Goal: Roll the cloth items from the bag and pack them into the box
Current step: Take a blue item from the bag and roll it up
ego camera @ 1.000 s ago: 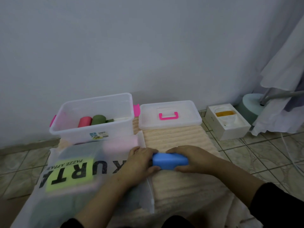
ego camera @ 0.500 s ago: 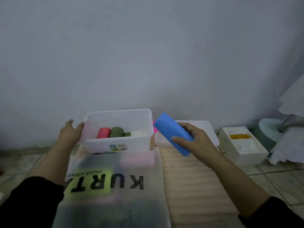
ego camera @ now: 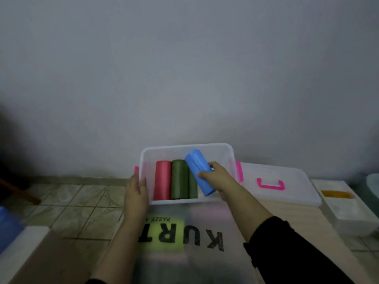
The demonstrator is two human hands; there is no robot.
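1. Blue cloth roll [ego camera: 200,174] sits tilted over the clear plastic box [ego camera: 185,148], its far end up near the back wall of the box and its near end low by the front rim.
2. Right hand [ego camera: 217,177] curls its fingers round the blue roll, gripping it from the right side.
3. Left hand [ego camera: 136,190] lies against the box's left wall, fingers fairly straight, thumb over the rim.
4. Inside the box a red roll [ego camera: 162,180] lies on the left, with a green roll [ego camera: 179,179] touching it and a second green roll [ego camera: 193,187] partly hidden under the blue one.
5. Frosted bag [ego camera: 184,238] printed with large black letters lies flat just in front of the box.
6. Box lid [ego camera: 287,185] with a pink handle rests to the right, on a beige ribbed mat [ego camera: 287,214].
7. White carton [ego camera: 344,210] stands further right.
8. Pale tiled floor [ego camera: 71,203] meets a plain grey wall [ego camera: 184,68] behind the box.
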